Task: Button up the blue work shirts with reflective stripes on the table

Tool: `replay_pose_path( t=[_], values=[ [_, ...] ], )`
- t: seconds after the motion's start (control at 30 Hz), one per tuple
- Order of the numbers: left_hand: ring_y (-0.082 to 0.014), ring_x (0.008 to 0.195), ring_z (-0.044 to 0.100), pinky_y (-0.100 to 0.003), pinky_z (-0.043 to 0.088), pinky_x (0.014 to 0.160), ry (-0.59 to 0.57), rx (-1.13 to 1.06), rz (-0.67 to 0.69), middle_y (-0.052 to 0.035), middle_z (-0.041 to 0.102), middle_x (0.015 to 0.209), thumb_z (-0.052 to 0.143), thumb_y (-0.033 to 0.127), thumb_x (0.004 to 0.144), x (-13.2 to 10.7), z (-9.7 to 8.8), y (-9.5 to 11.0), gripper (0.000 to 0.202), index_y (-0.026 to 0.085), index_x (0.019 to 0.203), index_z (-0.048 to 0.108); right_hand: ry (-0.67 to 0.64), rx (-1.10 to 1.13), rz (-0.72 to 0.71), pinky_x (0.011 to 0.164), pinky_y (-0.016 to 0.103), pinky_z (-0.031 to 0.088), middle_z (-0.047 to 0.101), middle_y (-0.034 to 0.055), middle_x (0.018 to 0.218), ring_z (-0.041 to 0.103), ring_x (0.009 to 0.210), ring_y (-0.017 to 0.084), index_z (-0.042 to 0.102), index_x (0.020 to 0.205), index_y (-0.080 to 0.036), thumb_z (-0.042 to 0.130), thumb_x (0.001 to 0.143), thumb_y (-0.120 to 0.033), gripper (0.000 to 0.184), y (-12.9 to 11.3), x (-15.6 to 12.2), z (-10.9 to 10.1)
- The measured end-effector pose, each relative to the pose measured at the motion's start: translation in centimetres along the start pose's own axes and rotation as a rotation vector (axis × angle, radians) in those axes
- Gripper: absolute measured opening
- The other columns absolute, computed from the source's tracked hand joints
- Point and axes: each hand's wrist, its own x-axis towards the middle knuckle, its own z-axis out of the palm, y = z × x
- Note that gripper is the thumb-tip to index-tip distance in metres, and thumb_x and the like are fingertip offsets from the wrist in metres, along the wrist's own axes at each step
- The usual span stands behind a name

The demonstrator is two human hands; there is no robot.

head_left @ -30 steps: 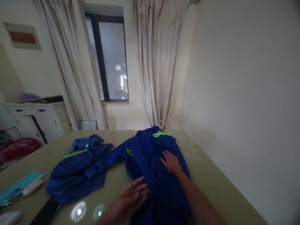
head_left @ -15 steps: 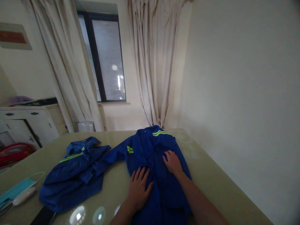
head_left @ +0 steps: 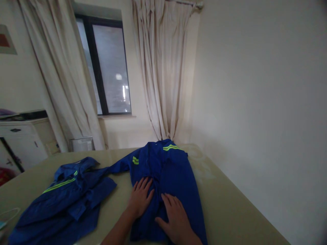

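A blue work jacket (head_left: 176,173) with yellow-green stripes lies spread on the beige table (head_left: 230,207), its collar toward the curtains. My left hand (head_left: 140,199) rests flat on the jacket's left front, fingers apart. My right hand (head_left: 176,219) lies flat lower on the same jacket, fingers spread, just right of the left hand. Neither hand holds anything. A second blue garment (head_left: 63,204) with a yellow-green stripe lies crumpled on the table to the left, touching the jacket's sleeve.
The table runs along a plain wall on the right. Cream curtains (head_left: 160,68) and a dark window (head_left: 107,68) stand behind it. A white cabinet (head_left: 20,139) is at the far left. A mask strap (head_left: 7,214) shows at the left edge.
My right hand has slid down the jacket toward me, now beside and below the left hand. My left hand moved slightly up and left. The view has swung right and downward.
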Motion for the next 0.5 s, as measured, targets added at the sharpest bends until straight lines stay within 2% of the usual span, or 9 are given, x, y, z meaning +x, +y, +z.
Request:
replay_pose_path(
  t=[0.1,0.2,0.33,0.43,0.5],
  values=[
    [-0.0268,0.148,0.037,-0.053,0.025,0.124,0.032,-0.064,-0.005,-0.0039,0.048,0.157,0.035,0.051,0.102,-0.1,-0.3,-0.2,0.054,0.029,0.149,0.048,0.006,0.038,0.007,0.122,0.048,0.027,0.044,0.0077,0.158,0.041,0.144,0.033,0.040,0.155,-0.028,0.065,0.087,-0.046,0.075,-0.4,-1.0,0.3],
    [-0.0262,0.137,0.051,-0.049,0.036,0.119,0.138,-0.197,-0.027,-0.0073,0.063,0.142,0.036,0.045,0.102,-0.2,-1.0,-0.3,0.047,0.023,0.132,0.065,0.048,0.083,0.008,0.119,0.043,0.033,0.040,0.0024,0.160,0.040,0.145,0.029,0.046,0.149,-0.034,0.065,0.084,-0.030,0.068,-0.7,-1.4,-0.3],
    [-0.0263,0.116,0.064,-0.047,0.046,0.109,0.272,-0.309,-0.052,-0.0116,0.072,0.119,0.033,0.043,0.102,-0.4,-2.2,-0.1,0.046,0.019,0.112,0.071,0.088,0.061,0.085,0.113,0.040,0.040,0.055,0.0062,0.144,0.052,0.133,0.029,0.066,0.123,-0.028,0.061,0.081,-0.018,0.044,-1.0,-2.0,-0.1],
    [-0.0274,0.115,0.064,-0.048,0.047,0.108,0.340,-0.397,-0.112,-0.0112,0.071,0.116,0.034,0.048,0.101,-1.3,-2.7,0.1,0.046,0.019,0.111,0.069,0.159,0.069,0.133,0.104,0.037,0.047,0.063,0.0081,0.128,0.062,0.119,0.027,0.071,0.112,-0.026,0.049,0.088,-0.015,0.034,-0.3,-1.9,0.7],
    [-0.0283,0.117,0.064,-0.049,0.049,0.107,0.375,-0.491,-0.184,-0.0095,0.071,0.118,0.037,0.053,0.099,-2.7,-2.8,0.3,0.047,0.021,0.114,0.068,0.252,0.169,0.163,0.100,0.035,0.050,0.066,0.0090,0.120,0.065,0.112,0.026,0.071,0.107,-0.025,0.040,0.094,-0.020,0.034,0.8,-1.3,1.1]
  ],
)
